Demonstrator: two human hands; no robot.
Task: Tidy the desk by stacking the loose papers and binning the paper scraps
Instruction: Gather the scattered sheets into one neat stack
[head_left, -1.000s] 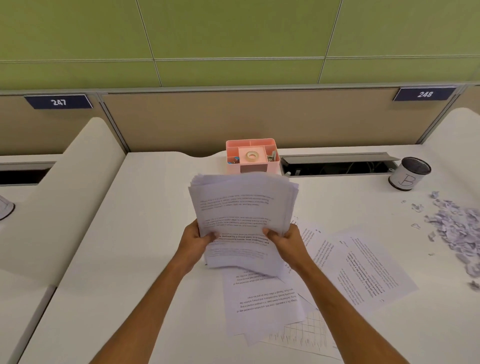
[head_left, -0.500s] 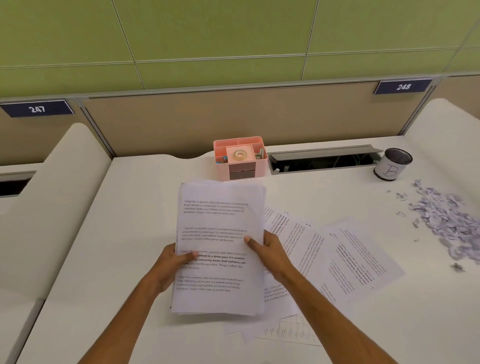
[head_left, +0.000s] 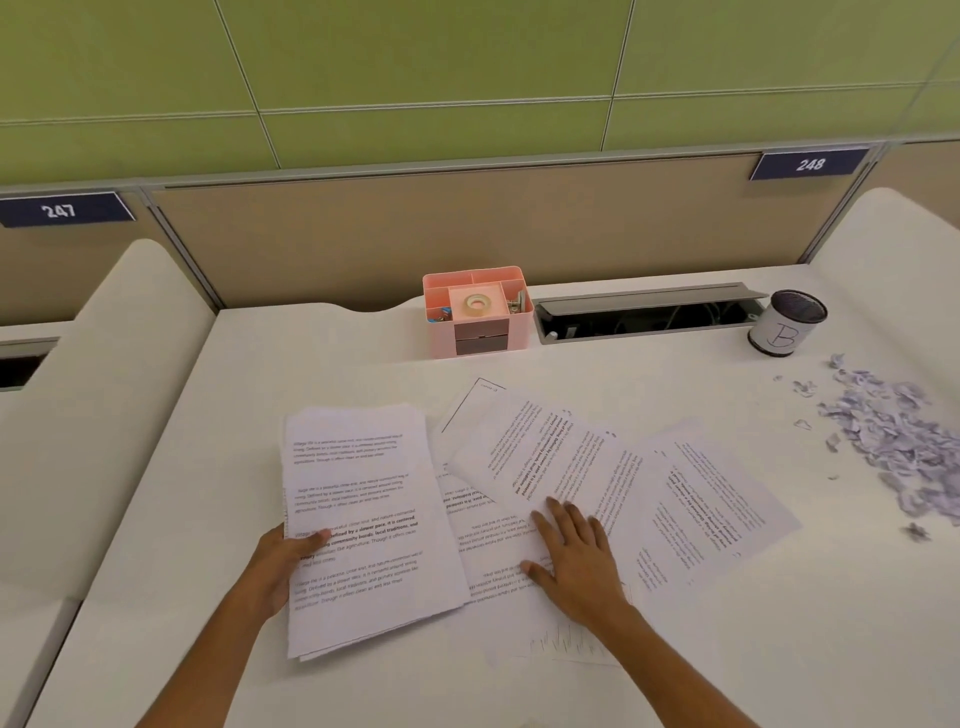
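Your left hand (head_left: 278, 564) grips the left edge of the paper stack (head_left: 358, 525), thumb on top, the stack lying on the desk (head_left: 156, 519). Your right hand (head_left: 574, 553) rests flat, fingers straight, on the loose sheets (head_left: 597, 467) just beside it (they overlap, fanned rightward). Farther right lie the paper scraps (head_left: 893, 436), near the bin cup (head_left: 787, 325); a pink organizer (head_left: 478, 312) sits at the back.

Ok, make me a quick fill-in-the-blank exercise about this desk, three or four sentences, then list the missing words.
1. The left hand grips the paper stack by its ____ edge.
2. The right hand lies flat on the loose ____.
3. The cup beyond the paper scraps is marked with the letter ____.
4. The pink organizer holds a roll of ____.

Missing words: left; sheets; B; tape
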